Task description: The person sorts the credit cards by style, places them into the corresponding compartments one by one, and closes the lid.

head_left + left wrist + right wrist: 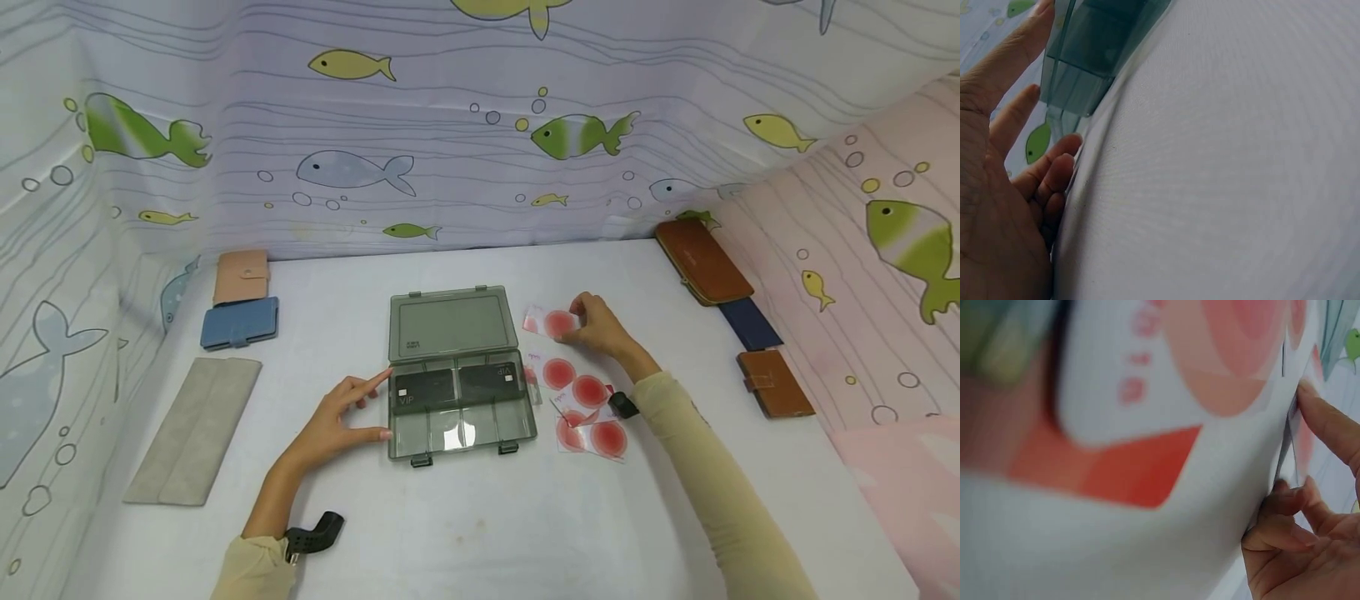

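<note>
A translucent green plastic box (453,325) lies with its lid folded back in the head view. Two black VIP cards (423,390) lie over its divided compartments. My left hand (330,425) touches the box's left side with extended index finger and thumb; in the left wrist view its other fingers bend loosely beside the box (1091,50). To the right of the lid, my right hand (600,327) pinches a white card with a red circle (557,322) between thumb and fingers. Several similar cards (558,373) overlap on the table below that hand, close to the box.
On the left are a beige card holder (242,277), a blue wallet (240,322) and a long grey wallet (195,429). A brown zip purse (705,260), a navy wallet (750,323) and a small brown wallet (776,383) line the right side. Fish-patterned curtains surround the white table.
</note>
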### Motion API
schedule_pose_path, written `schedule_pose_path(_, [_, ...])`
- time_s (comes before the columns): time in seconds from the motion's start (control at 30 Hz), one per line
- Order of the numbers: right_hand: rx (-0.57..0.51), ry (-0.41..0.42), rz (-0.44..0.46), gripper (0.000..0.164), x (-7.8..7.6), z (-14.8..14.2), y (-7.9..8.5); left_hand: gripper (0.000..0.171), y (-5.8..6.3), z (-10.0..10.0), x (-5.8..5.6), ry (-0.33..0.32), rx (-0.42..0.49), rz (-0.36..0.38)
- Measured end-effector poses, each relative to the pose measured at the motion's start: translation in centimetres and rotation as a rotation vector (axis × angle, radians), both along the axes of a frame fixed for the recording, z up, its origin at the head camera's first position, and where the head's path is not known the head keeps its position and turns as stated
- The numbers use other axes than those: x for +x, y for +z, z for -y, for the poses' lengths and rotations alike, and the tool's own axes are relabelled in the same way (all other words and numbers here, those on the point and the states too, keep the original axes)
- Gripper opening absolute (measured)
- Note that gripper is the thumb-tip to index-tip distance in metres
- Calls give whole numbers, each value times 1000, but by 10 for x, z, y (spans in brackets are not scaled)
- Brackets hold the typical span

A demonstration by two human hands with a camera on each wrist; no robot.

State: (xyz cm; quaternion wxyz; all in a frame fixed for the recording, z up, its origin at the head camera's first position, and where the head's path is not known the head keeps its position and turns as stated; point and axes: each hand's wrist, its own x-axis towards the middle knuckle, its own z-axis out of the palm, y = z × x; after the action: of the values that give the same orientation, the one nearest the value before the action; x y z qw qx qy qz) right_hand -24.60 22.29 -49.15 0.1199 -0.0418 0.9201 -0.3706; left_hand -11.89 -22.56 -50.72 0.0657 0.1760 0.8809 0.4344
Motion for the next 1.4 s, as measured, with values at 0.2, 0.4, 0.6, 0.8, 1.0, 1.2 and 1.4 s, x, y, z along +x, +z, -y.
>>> schedule_pose_path(0.2, [-127, -51, -8, 49, 4, -4, -2, 87, 6, -4, 3, 6, -4, 0])
schedule_pose_path(0.4, [-234, -94, -27, 42, 9, -10, -3, 85, 20, -7, 6, -3, 7, 2])
schedule_pose_path(0.6, [-317, -142, -4, 41, 11, -16, 1, 87, -4, 2, 0, -4, -3, -17])
schedule_pose_path(0.8, [-330, -148, 40, 43, 14, -19, 9, 88, -5, 2, 0, -7, 4, -19])
schedule_pose_path(1.0, [-365, -127, 83, 46, 21, -18, 17, 88, -3, 1, 0, -8, 4, -15])
schedule_pose_path(1.2, [-358, -74, 103, 43, 35, -2, 31, 88, -3, 0, 0, 2, -24, -12])
schedule_pose_path(1.4, [-436, 33, 115, 41, 53, 23, 48, 88, -4, -1, -1, -1, -25, -13])
